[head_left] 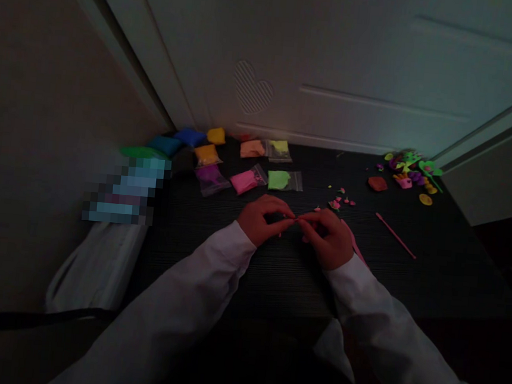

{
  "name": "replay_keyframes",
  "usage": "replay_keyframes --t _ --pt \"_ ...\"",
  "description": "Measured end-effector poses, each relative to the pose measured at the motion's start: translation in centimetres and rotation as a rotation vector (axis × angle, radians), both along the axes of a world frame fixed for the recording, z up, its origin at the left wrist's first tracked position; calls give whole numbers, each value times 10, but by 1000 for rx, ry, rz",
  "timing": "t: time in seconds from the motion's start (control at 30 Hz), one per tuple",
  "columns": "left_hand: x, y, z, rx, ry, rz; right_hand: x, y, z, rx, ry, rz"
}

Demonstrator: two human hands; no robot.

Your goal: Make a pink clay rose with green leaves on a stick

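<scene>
Over the middle of the dark table, my left hand [263,219] and my right hand [329,237] meet at the fingertips. Both are closed in a pinch on a tiny pinkish piece of modelling clay [297,220], mostly hidden by the fingers. Small pink clay bits lie under and beside the hands. Just beyond my right hand rests a little pink-and-green clay flower [334,205] with several smaller bits around it. A pink flat tool [354,239] shows partly from behind my right hand. Farther right lies a thin pink modelling stick [395,235].
Bags of coloured clay, including a pink bag [245,181] and a light green bag [279,180], line the back left. Finished clay flowers [412,170] cluster at the back right near a red clay lump [377,183]. A white object [106,262] stands left, beside the wall.
</scene>
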State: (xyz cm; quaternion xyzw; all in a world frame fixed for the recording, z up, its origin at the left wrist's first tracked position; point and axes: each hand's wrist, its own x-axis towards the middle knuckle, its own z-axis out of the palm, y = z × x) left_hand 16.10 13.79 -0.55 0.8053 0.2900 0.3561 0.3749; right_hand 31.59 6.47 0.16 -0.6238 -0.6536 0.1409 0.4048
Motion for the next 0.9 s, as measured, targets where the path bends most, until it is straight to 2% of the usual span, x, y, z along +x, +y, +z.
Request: replay_keyframes --t 0.3,0.6,0.9 --pt "-6 13 -6 -171 44 179 3 -26 -9 40 -619 167" --pt "-4 11 -6 -172 59 181 6 -35 -14 4 -650 182" --pt "-2 10 -4 -175 84 192 -2 -46 -3 -142 -772 198"
